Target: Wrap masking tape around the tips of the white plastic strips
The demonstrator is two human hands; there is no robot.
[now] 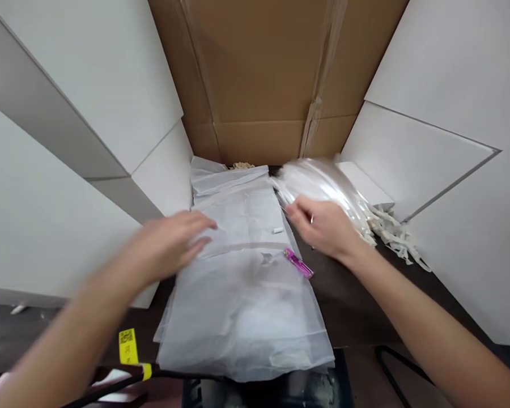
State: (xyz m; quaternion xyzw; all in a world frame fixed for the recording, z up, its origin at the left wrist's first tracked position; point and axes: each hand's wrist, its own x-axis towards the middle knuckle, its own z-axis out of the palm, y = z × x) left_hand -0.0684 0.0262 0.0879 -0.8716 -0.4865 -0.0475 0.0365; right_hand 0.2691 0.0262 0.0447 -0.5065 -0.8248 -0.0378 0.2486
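A stack of frosted plastic bags [238,300] lies flat in front of me. My left hand [178,241], smeared by motion, hovers over the stack's left edge with fingers apart and nothing visible in them. My right hand [321,225] is closed, thumb against curled fingers, just right of the stack; what it pinches, if anything, I cannot make out. Right behind that hand is a glossy heap of clear plastic [323,178], partly blurred. On the stack's right edge rests a purple lighter [298,263]. A small white piece [277,230] lies a little beyond it.
White panels or boxes [89,68] rise on the left, and more white ones [442,73] on the right. A taped cardboard sheet [259,68] closes the back. Pale torn strips [402,235] lie at right on the dark surface [340,306]. A yellow-tagged black cable [174,374] crosses in front.
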